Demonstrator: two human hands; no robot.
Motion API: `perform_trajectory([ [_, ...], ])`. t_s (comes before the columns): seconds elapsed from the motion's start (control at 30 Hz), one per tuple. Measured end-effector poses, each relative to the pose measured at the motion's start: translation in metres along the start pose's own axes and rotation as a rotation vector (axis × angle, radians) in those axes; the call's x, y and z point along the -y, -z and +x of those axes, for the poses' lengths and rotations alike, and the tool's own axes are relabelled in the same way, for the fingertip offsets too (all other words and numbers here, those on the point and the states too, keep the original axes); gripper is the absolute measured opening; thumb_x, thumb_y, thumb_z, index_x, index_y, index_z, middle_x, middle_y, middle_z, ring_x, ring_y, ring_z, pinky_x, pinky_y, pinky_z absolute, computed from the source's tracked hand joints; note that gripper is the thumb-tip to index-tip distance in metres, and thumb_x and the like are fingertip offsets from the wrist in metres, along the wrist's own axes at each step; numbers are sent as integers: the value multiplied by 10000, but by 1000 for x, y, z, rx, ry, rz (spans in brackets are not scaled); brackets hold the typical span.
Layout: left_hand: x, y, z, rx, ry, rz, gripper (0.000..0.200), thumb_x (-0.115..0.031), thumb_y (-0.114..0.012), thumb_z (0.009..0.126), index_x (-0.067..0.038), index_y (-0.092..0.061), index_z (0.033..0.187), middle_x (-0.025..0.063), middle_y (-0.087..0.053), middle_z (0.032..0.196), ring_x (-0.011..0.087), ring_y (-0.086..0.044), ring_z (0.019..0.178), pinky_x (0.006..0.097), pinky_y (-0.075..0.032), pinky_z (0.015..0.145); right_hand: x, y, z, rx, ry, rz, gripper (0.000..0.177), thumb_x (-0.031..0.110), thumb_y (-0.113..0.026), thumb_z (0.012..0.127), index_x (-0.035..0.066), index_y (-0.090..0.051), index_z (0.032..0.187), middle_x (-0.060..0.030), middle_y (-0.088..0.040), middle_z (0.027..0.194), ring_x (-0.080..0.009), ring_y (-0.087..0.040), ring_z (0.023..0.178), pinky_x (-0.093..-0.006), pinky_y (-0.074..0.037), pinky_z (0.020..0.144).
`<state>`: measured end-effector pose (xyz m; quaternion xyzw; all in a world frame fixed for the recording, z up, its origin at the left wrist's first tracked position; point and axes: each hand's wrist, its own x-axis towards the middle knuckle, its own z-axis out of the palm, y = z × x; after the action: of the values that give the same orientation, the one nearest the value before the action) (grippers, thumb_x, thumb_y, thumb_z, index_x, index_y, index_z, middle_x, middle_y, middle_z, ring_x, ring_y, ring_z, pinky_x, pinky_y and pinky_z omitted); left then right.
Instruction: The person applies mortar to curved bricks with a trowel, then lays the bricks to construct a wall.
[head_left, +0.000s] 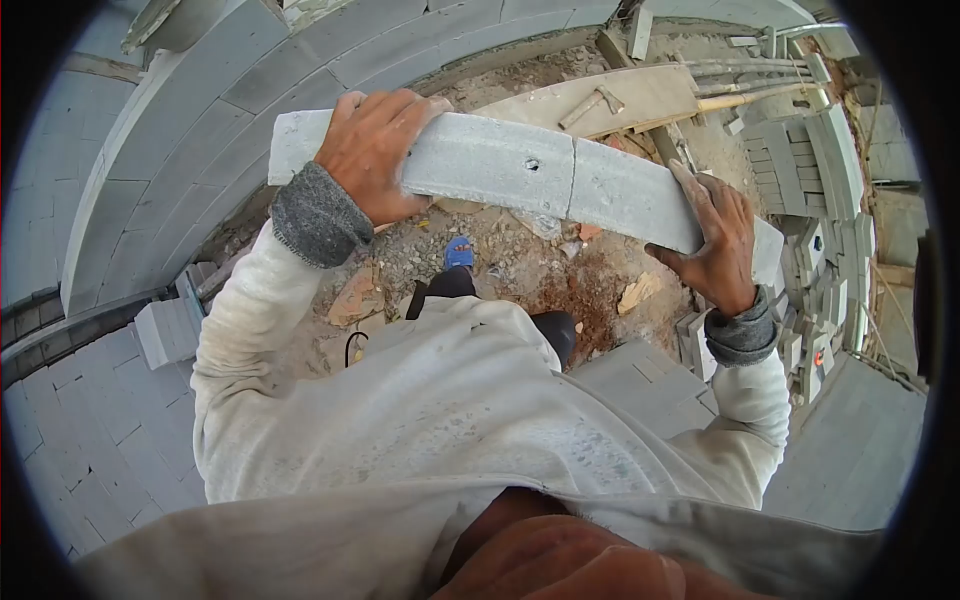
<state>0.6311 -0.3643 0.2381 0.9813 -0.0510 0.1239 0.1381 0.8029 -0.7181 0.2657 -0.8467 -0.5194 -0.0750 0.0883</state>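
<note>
A long grey lightweight concrete block (480, 155) is held up across the front of my body. Near its left end my left hand (378, 150) grips it, fingers over the far edge. Toward the other end, my right hand (715, 235) clasps the block with the thumb on the near side and the fingers over the top. A thin crack runs across the block right of its middle, beside a small dark hole. Below it, a foot in a blue sandal (459, 252) stands on the rubble.
Block walls (240, 90) rise at the left and far side. A hammer (592, 106) lies on a board (520, 108) beyond the held block. Stacked blocks (790, 165) stand at the right, near poles (755, 95). Broken pieces and dirt (560, 290) cover the ground.
</note>
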Motion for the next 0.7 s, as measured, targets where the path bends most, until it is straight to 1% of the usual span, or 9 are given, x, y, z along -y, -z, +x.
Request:
perform_trajectory([
  [0.13, 57, 39, 4, -41, 123, 109, 855, -221, -824, 465, -92, -543, 1263, 101, -615, 1161, 315, -557, 1091, 418, -359, 955, -13, -22, 102, -33, 142, 32, 1021, 252, -904, 464, 193, -508, 1403, -117, -591, 1188, -315, -551, 1078, -434, -377, 961],
  [0.27, 106, 76, 34, -139, 186, 169, 848, -230, -822, 469, -128, -548, 1265, 99, -623, 1186, 321, -562, 1125, 412, -372, 968, -37, -15, 206, -148, 305, -1, 1013, 303, -902, 489, 219, -497, 1414, -106, -592, 1198, -307, -548, 1110, -436, -367, 979],
  [0.37, 152, 85, 64, -283, 139, 263, 866, -245, -833, 458, -142, -548, 1268, 99, -623, 1201, 317, -562, 1133, 418, -374, 980, -64, -5, 282, -244, 458, -80, 987, 293, -889, 519, 211, -492, 1419, -97, -597, 1198, -292, -550, 1120, -440, -361, 981],
  [0.4, 163, 91, 76, -309, 135, 252, 875, -271, -849, 460, -144, -546, 1271, 95, -627, 1158, 319, -567, 1104, 437, -374, 985, -70, 3, 303, -148, 347, -129, 953, 377, -903, 542, 127, -528, 1382, -143, -573, 1314, -343, -507, 1244, -479, -337, 1073],
  [0.43, 172, 99, 90, -320, 139, 264, 881, -287, -850, 462, -94, -537, 1263, 130, -615, 1156, 336, -559, 1111, 438, -381, 985, -101, -3, 332, -268, 466, -179, 965, 383, -900, 546, 139, -512, 1396, -137, -561, 1337, -335, -501, 1258, -479, -320, 1098],
  [0.5, 190, 115, 120, -334, 148, 286, 910, -318, -852, 466, 7, -520, 1248, 200, -591, 1153, 369, -543, 1124, 441, -395, 983, -119, 5, 383, -312, 495, -208, 960, 405, -889, 564, 162, -501, 1408, -135, -554, 1344, -332, -499, 1262, -497, -296, 1114],
  [0.53, 203, 120, 137, -353, 204, 290, 919, -319, -864, 452, 4, -528, 1244, 220, -586, 1205, 376, -529, 1169, 444, -384, 1021, -70, 47, 397, -197, 455, -146, 838, 439, -850, 577, 59, -607, 1284, -212, -651, 1157, -332, -610, 1105, -468, -449, 957],
  [0.63, 246, 149, 200, -343, 238, 249, 883, -307, -861, 465, 0, -542, 1229, 220, -592, 1191, 374, -534, 1161, 444, -398, 1009, -115, 49, 480, -167, 475, -190, 1054, 504, -856, 550, 77, -455, 1427, -210, -551, 1329, -373, -472, 1278, -519, -287, 1093],
  [0.7, 277, 166, 246, -345, 266, 320, 872, -304, -859, 460, -11, -551, 1222, 219, -597, 1179, 379, -534, 1159, 434, -419, 995, -146, 47, 540, -166, 456, -124, 1008, 472, -855, 548, 99, -487, 1409, -194, -578, 1299, -377, -501, 1243, -536, -279, 1094],
])
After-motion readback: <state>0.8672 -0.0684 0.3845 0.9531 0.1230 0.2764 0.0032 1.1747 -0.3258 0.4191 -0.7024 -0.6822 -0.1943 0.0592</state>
